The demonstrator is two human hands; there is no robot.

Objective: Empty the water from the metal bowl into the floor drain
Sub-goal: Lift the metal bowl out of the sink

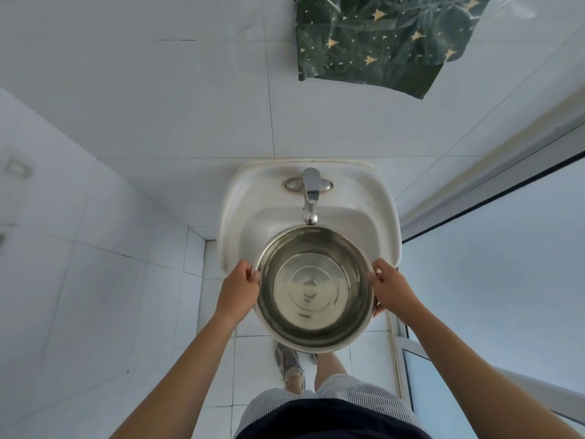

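The person stands in front of a white wall sink [231, 223] and holds one metal bowl [315, 288] with two hands: the left hand [239, 291] is closed on the left rim and the right hand [392, 288] is closed on the right rim, thumbs over the edge. The bowl is level, with its far part above the front of the sink basin and its near part out over the floor, just under the single tap [311, 193]. Rings on the bottom make me think there is shallow water inside, moving a little. I think the risk from here is spilling: when the bowl is carried away from the sink the water can swing and go over the rim, onto the striped shorts [357, 394] or the grey shoe [288, 362] below, and wet white tiles [218, 353] can be slippery. A thin wet rim can also slide in the fingers if the bowl is tipped too fast. The floor drain I cannot see anywhere, so the person must probably turn and look for it while holding the bowl, and this makes a splash more likely. Counting: one bowl, one sink, one tap, two hands, one shoe clearly visible with a second mostly hidden under the bowl, and one dark green cloth with gold stars [380, 42] hanging on the wall.
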